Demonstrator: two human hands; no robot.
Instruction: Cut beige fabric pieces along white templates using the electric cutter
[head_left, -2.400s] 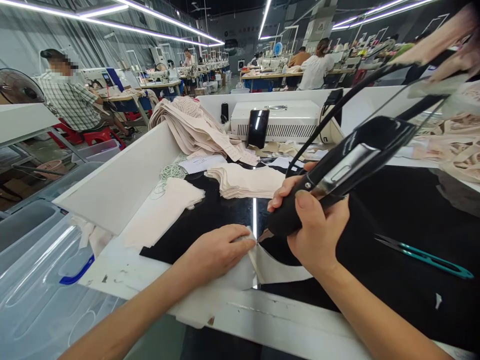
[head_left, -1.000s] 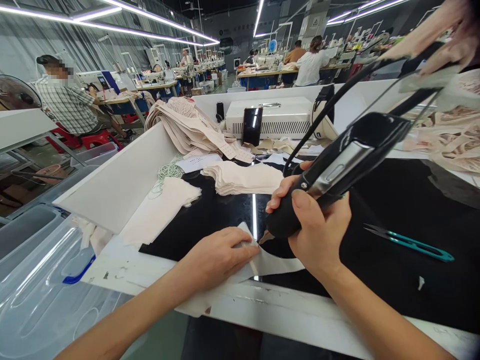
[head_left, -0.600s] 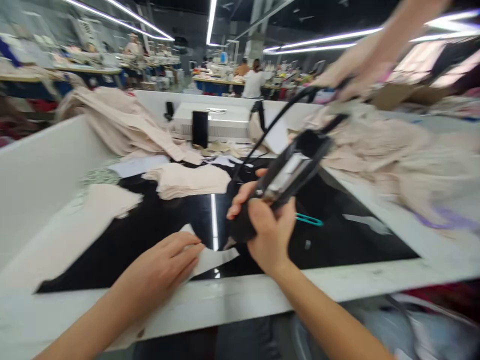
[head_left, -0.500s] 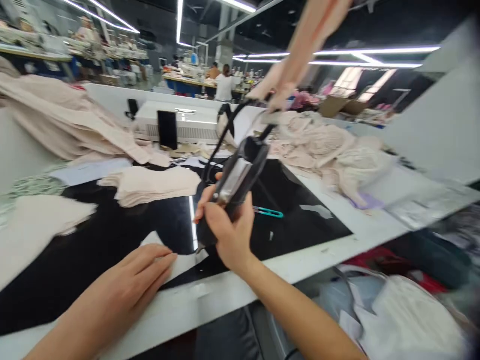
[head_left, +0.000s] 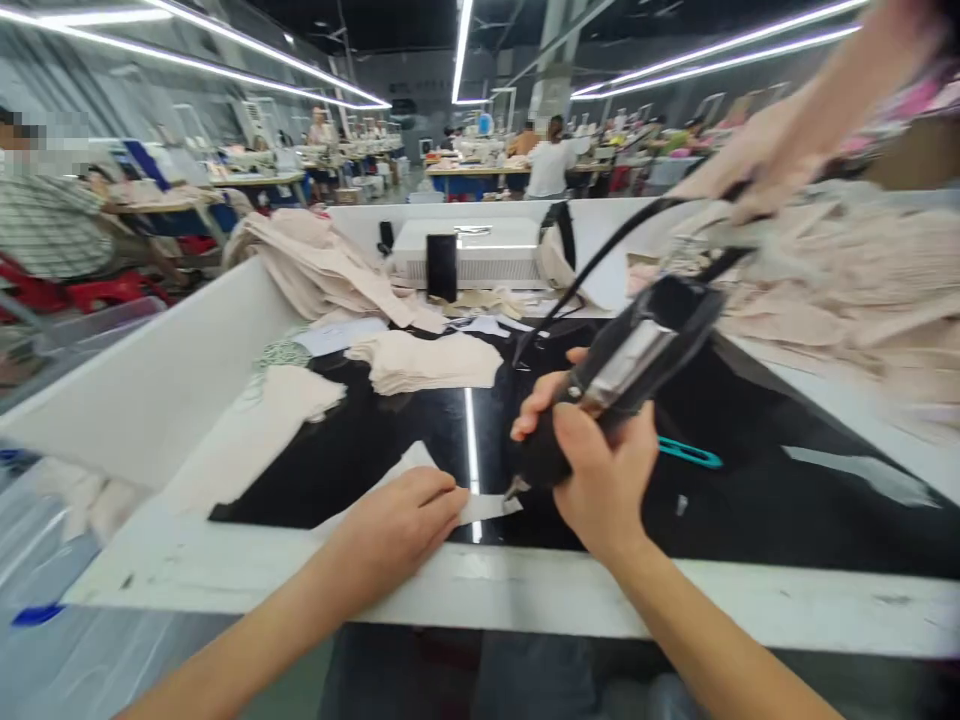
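Note:
In my right hand (head_left: pixel 600 470) is a black corded hand tool (head_left: pixel 622 365) with a silver panel, fingers wrapped around it. Its small metal tip points down to the left and meets the end of a pale fabric piece (head_left: pixel 486 508); whether it touches the cloth is too blurred to tell. My left hand (head_left: pixel 401 525) lies over the middle of that piece, fingers together and pressing it onto the black mat (head_left: pixel 420 415). Parts of the piece show on both sides of the hand. Right of the tool lies a pair of turquoise thread snips (head_left: pixel 688 452).
Behind my hands is a stack of cream fabric pieces (head_left: pixel 427 360), with more cream cloth (head_left: pixel 262 430) at left. Pink-beige fabric heaps (head_left: pixel 840 300) fill the right. A phone-like black slab (head_left: pixel 441 267) stands before a white box (head_left: pixel 480 245). People sit at tables beyond.
The view has swung left, so everything sits further right in the picture and a seated person appears at far left. Both hands keep about the same places on the fabric and tool.

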